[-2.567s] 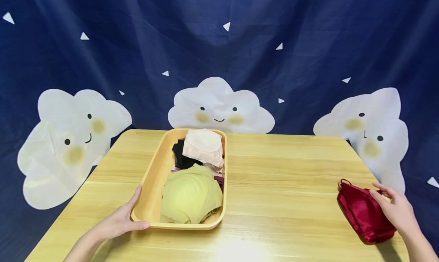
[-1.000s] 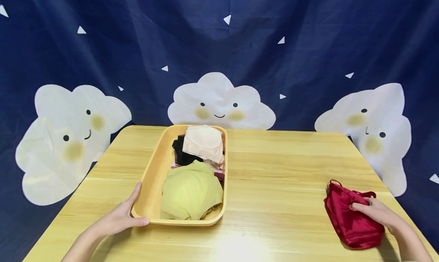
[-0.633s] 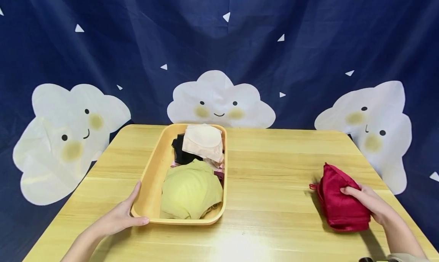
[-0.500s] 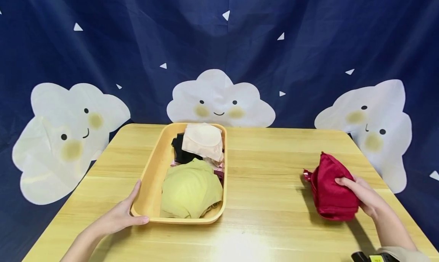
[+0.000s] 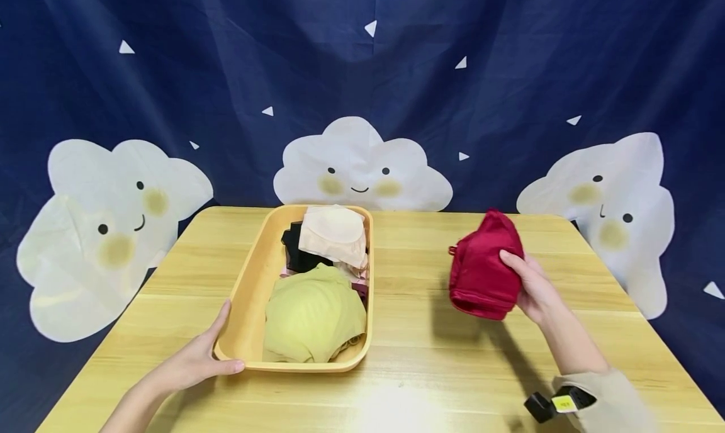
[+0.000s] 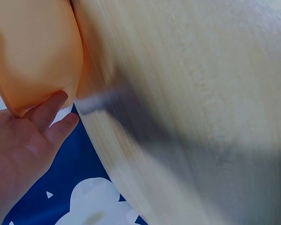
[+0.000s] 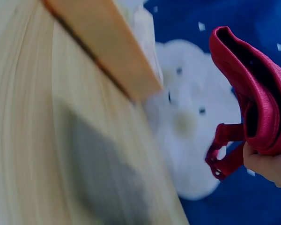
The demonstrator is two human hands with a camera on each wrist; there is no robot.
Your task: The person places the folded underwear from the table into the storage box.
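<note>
A folded red satin bra (image 5: 484, 266) is held up over the right half of the table, pinched at its right side by my right hand (image 5: 535, 288). In the right wrist view, the bra (image 7: 255, 89) shows its layered folds, and a looped strap hangs below. A yellow-orange tray (image 5: 246, 294) stands left of centre. My left hand (image 5: 195, 360) rests on its near left corner, thumb along the front rim and a straight finger up the left side. Inside the tray lie a yellow-green garment (image 5: 314, 313), a pale pink one (image 5: 334, 231) and a black one (image 5: 303, 250).
The wooden table (image 5: 419, 370) reaches back to a dark blue curtain (image 5: 362, 61) with printed clouds. A black device with a yellow label (image 5: 563, 403) sits at the right wrist. The tray's wall (image 7: 107, 42) rises beside the table surface in the right wrist view.
My right hand has taken hold of the red bra, lifted it off the table and carried it leftward. My left hand stays at the tray's corner.
</note>
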